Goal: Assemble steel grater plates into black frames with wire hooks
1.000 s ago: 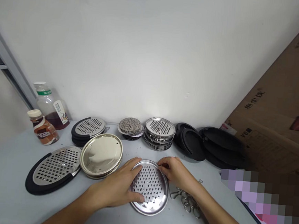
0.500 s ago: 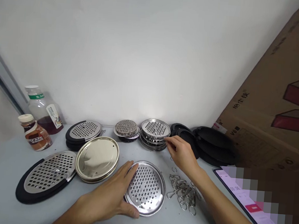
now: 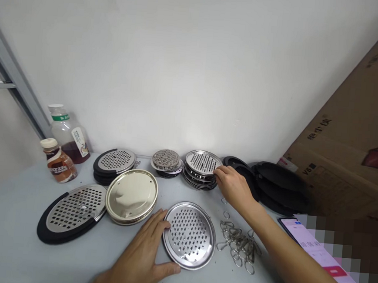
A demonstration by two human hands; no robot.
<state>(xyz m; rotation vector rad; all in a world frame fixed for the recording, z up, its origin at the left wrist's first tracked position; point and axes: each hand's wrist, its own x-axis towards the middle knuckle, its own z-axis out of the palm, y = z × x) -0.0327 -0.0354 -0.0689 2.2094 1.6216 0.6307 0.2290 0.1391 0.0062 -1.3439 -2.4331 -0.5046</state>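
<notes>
A round metal grater disc (image 3: 189,237) with rows of holes lies on the table in front of me. My left hand (image 3: 146,251) is spread along its left edge, index fingertip at the rim and thumb near the lower rim. Farther back, my right hand (image 3: 233,184) has its fingers pinched at the right edge of the top grater disc (image 3: 203,162) on a stack of similar discs. That top disc still rests on the stack; the right thumb is mostly hidden. Wire clips (image 3: 240,243) lie in a loose heap below my right forearm.
Gold-toned discs (image 3: 131,194) are stacked left of centre, beside black-rimmed graters (image 3: 75,211). Smaller discs (image 3: 165,160) stand by the wall. Black rings (image 3: 279,183), a cardboard box (image 3: 344,162) and a phone (image 3: 326,261) are at the right; two bottles (image 3: 61,166) at the left.
My right hand has closed its fingers on the top disc's edge. My left fingers have drawn back slightly toward the near disc's left rim. The whole view has shifted a little.
</notes>
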